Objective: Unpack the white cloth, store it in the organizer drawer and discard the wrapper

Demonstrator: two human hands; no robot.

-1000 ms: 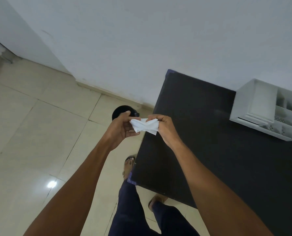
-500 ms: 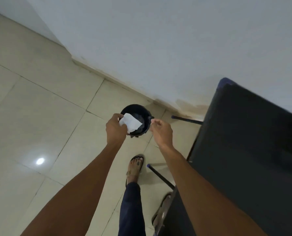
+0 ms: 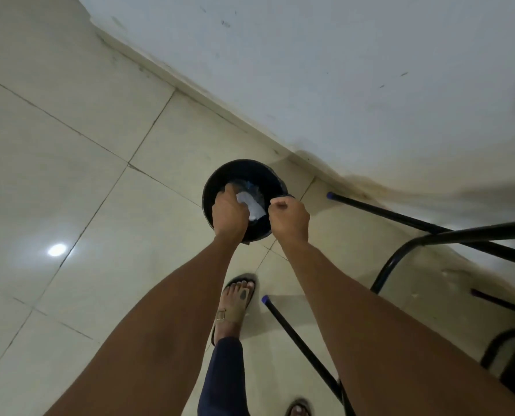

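Note:
A small round black bin [image 3: 215, 183] stands on the tiled floor near the wall. My left hand [image 3: 229, 212] reaches into its mouth, fingers closed on the crumpled white wrapper [image 3: 251, 205], which hangs inside the rim. My right hand [image 3: 289, 218] hovers over the bin's right rim, fingers curled with nothing in them. The white cloth and the organizer drawer are out of view.
Black metal table legs with blue caps [image 3: 400, 218] slant across the right side, one leg [image 3: 298, 340] close to my right forearm. My sandalled foot [image 3: 238, 298] is just behind the bin. The white wall [image 3: 340, 70] runs right behind it.
The view swung from the black table and white organizer down to the floor. Both hands dropped to the bin. The right hand let go of the wrapper, and the left lowered it into the bin.

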